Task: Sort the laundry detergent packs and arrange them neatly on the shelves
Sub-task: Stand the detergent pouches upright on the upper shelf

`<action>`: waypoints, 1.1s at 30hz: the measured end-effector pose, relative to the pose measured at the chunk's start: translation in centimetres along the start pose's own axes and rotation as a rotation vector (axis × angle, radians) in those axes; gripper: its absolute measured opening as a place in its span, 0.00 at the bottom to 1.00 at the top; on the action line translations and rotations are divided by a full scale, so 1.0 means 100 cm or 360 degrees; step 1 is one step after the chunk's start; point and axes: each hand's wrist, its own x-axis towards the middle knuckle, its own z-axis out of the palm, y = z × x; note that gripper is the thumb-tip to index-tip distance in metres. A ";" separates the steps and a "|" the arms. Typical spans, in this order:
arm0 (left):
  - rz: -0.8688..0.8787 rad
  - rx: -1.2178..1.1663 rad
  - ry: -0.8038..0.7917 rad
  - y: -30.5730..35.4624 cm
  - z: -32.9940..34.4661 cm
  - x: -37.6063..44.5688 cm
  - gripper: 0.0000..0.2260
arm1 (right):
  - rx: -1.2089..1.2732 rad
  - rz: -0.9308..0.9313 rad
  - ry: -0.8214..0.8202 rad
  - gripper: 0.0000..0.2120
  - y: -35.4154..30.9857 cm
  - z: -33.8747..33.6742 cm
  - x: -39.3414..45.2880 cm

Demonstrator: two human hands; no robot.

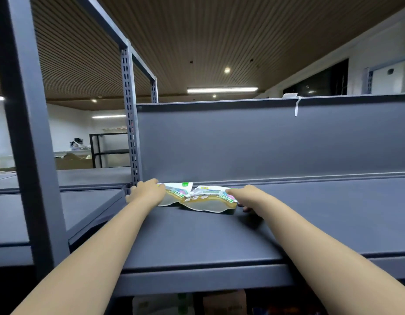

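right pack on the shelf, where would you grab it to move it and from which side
Probably by its near clear edge, from the front. The right pack lies flat near the back of the shelf, with the left pack close on its left and the right hand already on its right end.

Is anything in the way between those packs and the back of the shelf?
Nothing visible. Both detergent packs already lie at the shelf's back panel, the left hand and right hand resting on them.

Grey metal shelf [197, 242] with two flat detergent packs [206, 198]
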 end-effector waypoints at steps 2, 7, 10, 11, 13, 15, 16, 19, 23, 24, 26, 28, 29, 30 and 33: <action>-0.0005 0.0031 -0.0111 -0.001 0.004 0.016 0.20 | -0.0050 0.0030 -0.0039 0.16 -0.006 0.006 0.008; 0.0028 -0.0033 -0.0202 -0.004 0.015 0.038 0.13 | 0.0081 0.0087 -0.0039 0.15 -0.014 0.016 0.018; -0.0013 -0.0159 -0.0199 0.001 0.011 0.043 0.11 | 0.0401 0.0162 -0.0065 0.13 -0.017 0.012 0.022; -0.0089 -0.0218 -0.0180 0.003 0.009 0.045 0.16 | 0.0501 0.0202 -0.0099 0.12 -0.018 0.009 0.021; -0.0308 -0.0368 -0.0141 0.007 0.005 0.048 0.27 | 0.0637 0.0279 -0.0155 0.10 -0.019 0.004 0.019; -0.0424 -0.0520 -0.0147 0.007 0.001 0.053 0.30 | 0.0697 0.0315 -0.0167 0.09 -0.018 0.001 0.016; -0.0445 -0.0646 -0.0171 0.007 0.000 0.056 0.28 | 0.0742 0.0316 -0.0159 0.09 -0.017 0.001 0.014; -0.0526 -0.1033 -0.0108 0.007 0.002 0.052 0.21 | 0.0941 0.0264 -0.0149 0.10 -0.016 0.003 0.010; -0.0636 -0.1408 0.0107 0.011 0.000 0.034 0.22 | 0.1044 0.0153 -0.0051 0.06 -0.022 0.004 -0.001; -0.0633 -0.1437 0.0147 0.011 -0.003 0.028 0.22 | 0.1038 0.0119 -0.0009 0.05 -0.023 0.005 -0.005; -0.0623 -0.1519 0.0213 0.012 -0.009 0.019 0.20 | 0.1077 0.0056 0.0104 0.04 -0.022 0.005 -0.012; -0.0547 -0.1699 0.0264 0.012 -0.015 0.004 0.14 | 0.1202 -0.0003 0.0245 0.04 -0.018 0.006 -0.019; -0.0483 -0.1735 0.0300 0.011 -0.018 -0.003 0.10 | 0.1236 -0.0043 0.0336 0.05 -0.015 0.006 -0.022; -0.0410 -0.1707 0.0329 0.010 -0.020 -0.013 0.07 | 0.1243 -0.0083 0.0431 0.07 -0.012 0.006 -0.026; -0.0185 -0.1607 0.0398 0.005 -0.024 -0.040 0.03 | 0.1232 -0.0171 0.0712 0.11 -0.001 0.004 -0.039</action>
